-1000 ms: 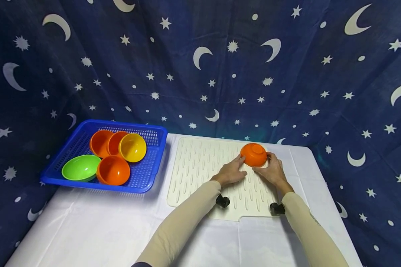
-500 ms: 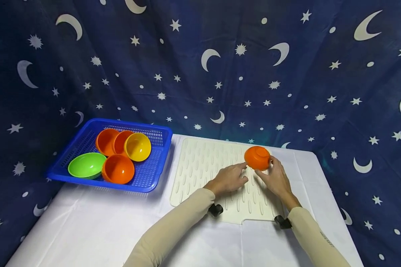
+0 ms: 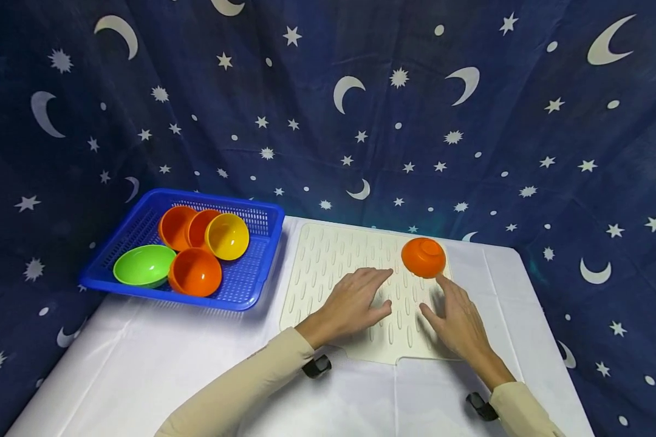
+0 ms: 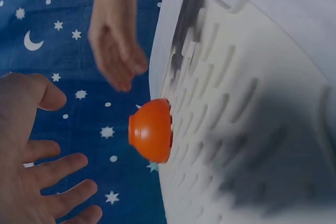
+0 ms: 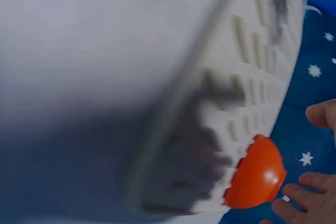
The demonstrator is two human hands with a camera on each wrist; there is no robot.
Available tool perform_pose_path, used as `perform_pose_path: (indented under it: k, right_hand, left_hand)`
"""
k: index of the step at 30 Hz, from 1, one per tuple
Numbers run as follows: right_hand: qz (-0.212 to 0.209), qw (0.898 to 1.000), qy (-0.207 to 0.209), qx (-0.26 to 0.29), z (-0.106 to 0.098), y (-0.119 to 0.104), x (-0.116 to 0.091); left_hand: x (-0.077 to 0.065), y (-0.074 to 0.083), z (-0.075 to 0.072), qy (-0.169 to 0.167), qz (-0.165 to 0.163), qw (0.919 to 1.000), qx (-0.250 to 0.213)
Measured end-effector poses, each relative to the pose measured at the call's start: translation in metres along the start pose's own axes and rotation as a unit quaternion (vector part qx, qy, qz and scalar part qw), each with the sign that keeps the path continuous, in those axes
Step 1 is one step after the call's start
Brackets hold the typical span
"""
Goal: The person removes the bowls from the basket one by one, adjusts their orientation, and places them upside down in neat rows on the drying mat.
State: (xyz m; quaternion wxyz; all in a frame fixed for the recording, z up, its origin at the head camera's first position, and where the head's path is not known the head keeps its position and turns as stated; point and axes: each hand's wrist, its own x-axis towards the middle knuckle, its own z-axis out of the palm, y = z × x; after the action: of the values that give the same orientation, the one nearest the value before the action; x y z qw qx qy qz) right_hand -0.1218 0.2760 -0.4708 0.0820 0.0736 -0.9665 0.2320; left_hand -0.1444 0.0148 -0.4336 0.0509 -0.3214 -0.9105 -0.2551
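Note:
An orange bowl (image 3: 423, 257) lies upside down at the far right of a white ridged mat (image 3: 328, 255). My left hand (image 3: 350, 306) hovers over the mat to the left of the bowl and nearer me, its fingers extended and holding nothing. To the bowl's near right is my right hand (image 3: 461, 318), thumb and fingers spread, with nothing gripped. In the left wrist view the bowl (image 4: 151, 130) rests rim down, apart from both hands. The right wrist view has the same bowl (image 5: 256, 176) with fingertips close to it; whether they touch is hard to tell there.
At the left of the white-covered table (image 3: 142, 364) sits a blue plastic basket (image 3: 268, 255). It holds several bowls: orange ones, a yellow bowl (image 3: 227, 237) and a green bowl (image 3: 144, 266). A dark blue curtain (image 3: 306, 91) with moons and stars hangs behind.
Both hands have let go of the orange bowl and drawn back toward me, the left one also leftward. The bowl stays upside down on the mat. The head view has shifted slightly.

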Motion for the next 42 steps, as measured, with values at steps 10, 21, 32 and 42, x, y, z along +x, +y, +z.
perform_pose_path:
  k: [10, 21, 32, 42]
  right_hand:
    - [0.019, 0.998, -0.035, -0.047, 0.009, 0.028, -0.041]
    - [0.083, 0.989, -0.120, -0.014, 0.015, 0.040, -0.050]
    - [0.102, 0.982, -0.156, 0.022, 0.009, 0.046, -0.059]
    - [0.102, 0.980, -0.167, 0.037, 0.007, 0.055, -0.063]
  left_hand:
    - [-0.031, -0.028, -0.046, 0.011, 0.030, 0.9973, 0.067]
    - [-0.068, -0.080, -0.103, 0.016, -0.041, 0.9980, 0.046]
    - [-0.117, -0.126, -0.148, -0.049, -0.078, 0.9904, 0.103]
    - [-0.130, -0.172, -0.207, -0.146, -0.173, 0.9606, 0.161]
